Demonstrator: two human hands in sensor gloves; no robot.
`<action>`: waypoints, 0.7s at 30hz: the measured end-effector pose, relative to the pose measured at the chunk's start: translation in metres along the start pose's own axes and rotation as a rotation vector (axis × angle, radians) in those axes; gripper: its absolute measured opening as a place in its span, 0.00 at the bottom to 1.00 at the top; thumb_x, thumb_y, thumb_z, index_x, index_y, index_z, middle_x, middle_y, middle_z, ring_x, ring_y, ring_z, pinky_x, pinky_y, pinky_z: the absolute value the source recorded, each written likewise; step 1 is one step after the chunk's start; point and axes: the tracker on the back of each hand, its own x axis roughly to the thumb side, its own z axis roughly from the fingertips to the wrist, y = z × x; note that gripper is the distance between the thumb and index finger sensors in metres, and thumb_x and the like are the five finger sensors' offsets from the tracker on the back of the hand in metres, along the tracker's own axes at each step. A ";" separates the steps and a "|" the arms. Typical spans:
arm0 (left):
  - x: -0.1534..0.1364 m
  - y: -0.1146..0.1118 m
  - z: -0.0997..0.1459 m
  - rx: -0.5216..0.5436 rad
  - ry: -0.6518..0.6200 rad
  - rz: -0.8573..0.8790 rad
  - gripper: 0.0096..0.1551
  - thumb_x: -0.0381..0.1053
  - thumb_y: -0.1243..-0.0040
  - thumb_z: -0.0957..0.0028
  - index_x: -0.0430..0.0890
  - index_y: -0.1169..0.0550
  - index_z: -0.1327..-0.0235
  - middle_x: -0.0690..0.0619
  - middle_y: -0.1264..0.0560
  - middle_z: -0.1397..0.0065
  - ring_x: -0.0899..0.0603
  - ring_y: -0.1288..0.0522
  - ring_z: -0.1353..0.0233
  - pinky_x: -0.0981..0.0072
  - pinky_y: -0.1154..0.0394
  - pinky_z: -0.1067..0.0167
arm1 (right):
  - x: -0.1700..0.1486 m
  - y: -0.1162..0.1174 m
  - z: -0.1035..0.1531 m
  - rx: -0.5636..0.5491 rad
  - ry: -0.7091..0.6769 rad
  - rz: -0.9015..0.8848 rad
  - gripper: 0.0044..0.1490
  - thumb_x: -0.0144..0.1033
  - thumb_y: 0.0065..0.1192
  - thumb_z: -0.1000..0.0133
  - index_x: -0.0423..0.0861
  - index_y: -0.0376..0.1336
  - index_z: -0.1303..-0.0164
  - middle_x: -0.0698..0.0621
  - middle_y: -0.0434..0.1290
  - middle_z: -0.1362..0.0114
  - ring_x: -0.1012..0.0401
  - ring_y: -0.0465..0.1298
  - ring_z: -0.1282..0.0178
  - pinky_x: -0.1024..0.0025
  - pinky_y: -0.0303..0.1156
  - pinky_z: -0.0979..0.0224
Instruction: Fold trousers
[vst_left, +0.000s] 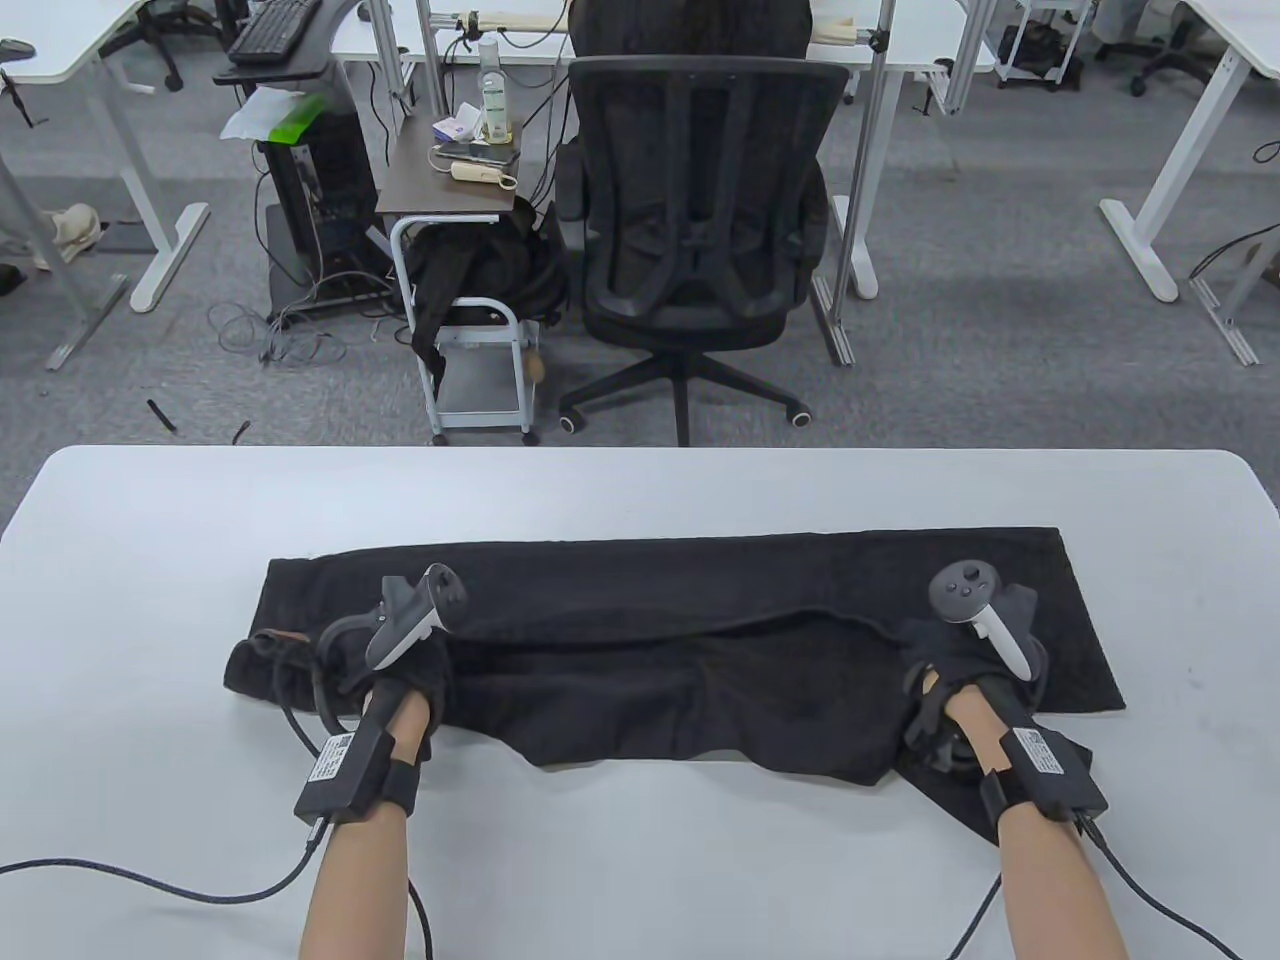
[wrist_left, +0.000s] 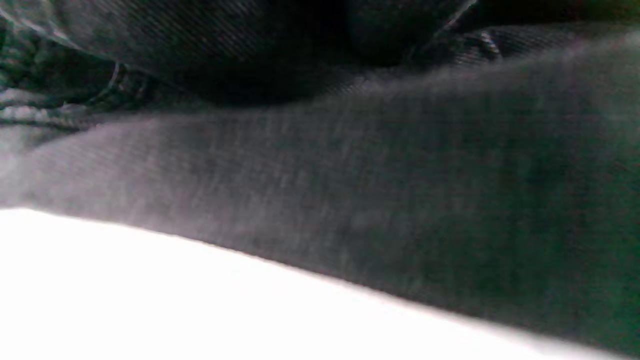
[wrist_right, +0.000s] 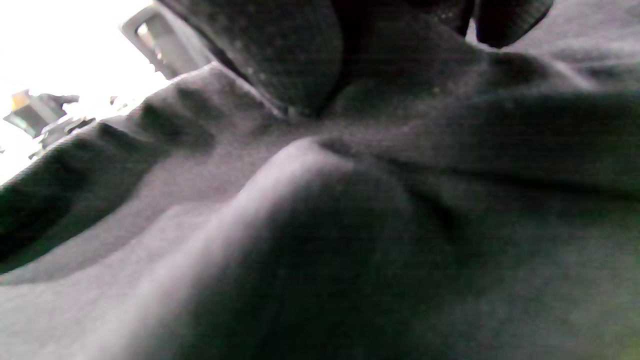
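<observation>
The black fabric trousers (vst_left: 680, 640) are spread lengthwise between both hands; the left hand (vst_left: 395, 665) and right hand (vst_left: 965, 680) are laid on opposite ends, though how the fingers grip cannot be told.

White work table (vst_left: 640, 490) in the foreground, its far edge bordering grey carpet. Beyond it, a black mesh office chair (vst_left: 700, 230) on a five-star castor base, its back facing the table. Left of the chair, a small wheeled side cart (vst_left: 470, 300) carrying a clear bottle (vst_left: 492, 95), a phone and small items, with dark cloth bundled beneath. Farther left, a keyboard (vst_left: 272, 28) on a tray above a computer tower (vst_left: 315, 190); loose cables (vst_left: 290, 335) on the floor.
</observation>
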 end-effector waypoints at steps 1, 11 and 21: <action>-0.003 0.001 0.003 -0.033 0.002 0.023 0.25 0.51 0.42 0.46 0.53 0.26 0.34 0.48 0.21 0.25 0.38 0.26 0.23 0.42 0.34 0.27 | -0.001 -0.001 0.004 0.060 -0.010 0.020 0.30 0.34 0.70 0.48 0.46 0.71 0.34 0.42 0.74 0.27 0.43 0.72 0.24 0.39 0.61 0.25; -0.042 0.080 0.055 0.132 -0.056 0.143 0.24 0.50 0.40 0.46 0.53 0.23 0.36 0.49 0.19 0.28 0.38 0.24 0.26 0.42 0.33 0.28 | -0.019 -0.086 0.057 0.246 -0.130 -0.445 0.28 0.34 0.73 0.48 0.38 0.73 0.38 0.41 0.84 0.47 0.44 0.81 0.45 0.40 0.65 0.29; -0.050 0.064 0.030 0.387 0.004 0.136 0.23 0.50 0.37 0.48 0.53 0.21 0.38 0.50 0.17 0.30 0.39 0.22 0.28 0.43 0.31 0.29 | 0.016 -0.095 0.044 -0.160 -0.071 -0.109 0.33 0.32 0.73 0.48 0.45 0.68 0.30 0.43 0.77 0.36 0.44 0.72 0.33 0.35 0.50 0.20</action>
